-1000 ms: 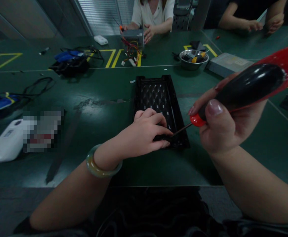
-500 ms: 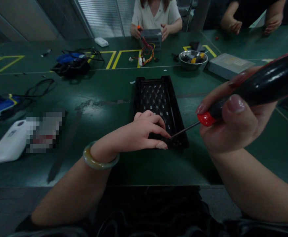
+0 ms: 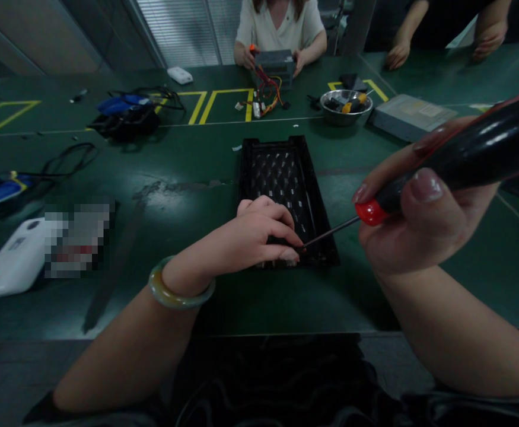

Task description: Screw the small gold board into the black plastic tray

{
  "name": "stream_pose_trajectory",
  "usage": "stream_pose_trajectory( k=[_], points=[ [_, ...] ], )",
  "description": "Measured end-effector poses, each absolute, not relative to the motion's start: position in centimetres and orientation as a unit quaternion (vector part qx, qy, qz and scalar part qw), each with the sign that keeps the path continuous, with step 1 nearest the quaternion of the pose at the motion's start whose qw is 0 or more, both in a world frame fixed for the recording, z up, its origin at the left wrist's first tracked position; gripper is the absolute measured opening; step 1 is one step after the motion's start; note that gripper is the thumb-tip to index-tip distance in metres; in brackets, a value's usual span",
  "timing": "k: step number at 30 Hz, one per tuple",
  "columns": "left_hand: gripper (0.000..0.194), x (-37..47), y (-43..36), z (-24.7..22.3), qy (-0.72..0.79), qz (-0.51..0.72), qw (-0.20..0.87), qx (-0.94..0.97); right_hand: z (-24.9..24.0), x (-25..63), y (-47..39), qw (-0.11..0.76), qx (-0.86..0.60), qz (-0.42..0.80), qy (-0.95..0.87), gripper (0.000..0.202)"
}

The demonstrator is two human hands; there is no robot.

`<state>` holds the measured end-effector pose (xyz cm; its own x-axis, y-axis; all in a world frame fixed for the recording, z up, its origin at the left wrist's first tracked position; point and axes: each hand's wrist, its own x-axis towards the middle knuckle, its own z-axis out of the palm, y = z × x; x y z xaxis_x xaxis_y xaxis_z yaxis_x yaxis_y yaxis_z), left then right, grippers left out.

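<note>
A black plastic panel [image 3: 316,204] with raised edges and a patterned, perforated middle lies lengthwise in front of me. My left hand [image 3: 263,234] rests over its near end, thumb and index finger pinched around the near edge. In my right hand [image 3: 432,213] is a large screwdriver [image 3: 468,151] with a black and red handle. Its thin shaft slants down to the left, and the tip meets the near edge beside my left fingertips. Whatever sits exactly under the tip is too small and dark to make out.
Left of me lie a white device [image 3: 16,255], a pixelated object [image 3: 81,240] and blue bundles with cables [image 3: 126,112]. Ahead are a metal bowl [image 3: 346,118] of tools and a grey metal box [image 3: 413,117]. Across the table, a person holds a wired grey box [image 3: 274,65]; another person's hands show at right.
My hands stay almost in place; the screwdriver tip and left fingertips shift slightly left. Across the table, one person's hand closes on the grey box, and the other person's hand moves left.
</note>
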<state>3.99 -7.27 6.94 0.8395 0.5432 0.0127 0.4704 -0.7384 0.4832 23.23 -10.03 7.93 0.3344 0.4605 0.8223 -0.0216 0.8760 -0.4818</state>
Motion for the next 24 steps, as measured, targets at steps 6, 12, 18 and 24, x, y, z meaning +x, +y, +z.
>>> stream_pose_trajectory(
  k=[6, 12, 18, 24],
  points=[
    [0.018, 4.3, -7.4, 6.6, 0.285, 0.083, 0.201, 0.933, 7.5, 23.2, -9.8, 0.783, -0.172, 0.142, -0.581, 0.024],
    [0.019, 4.5, -7.4, 6.4, 0.284, 0.074, 0.204, 0.934, 7.3, 23.4, -10.1, 0.757, -0.245, 0.119, -0.594, 0.025],
    [0.022, 4.4, -7.2, 6.4, 0.284, 0.064, 0.246, 0.924, 7.1, 23.5, -9.9, 0.753, -0.239, 0.113, -0.603, 0.028],
    [0.025, 4.3, -6.6, 6.0, 0.335, 0.066, 0.249, 0.907, 6.0, 23.7, -9.8, 0.717, -0.319, 0.121, -0.607, 0.038]
  ],
)
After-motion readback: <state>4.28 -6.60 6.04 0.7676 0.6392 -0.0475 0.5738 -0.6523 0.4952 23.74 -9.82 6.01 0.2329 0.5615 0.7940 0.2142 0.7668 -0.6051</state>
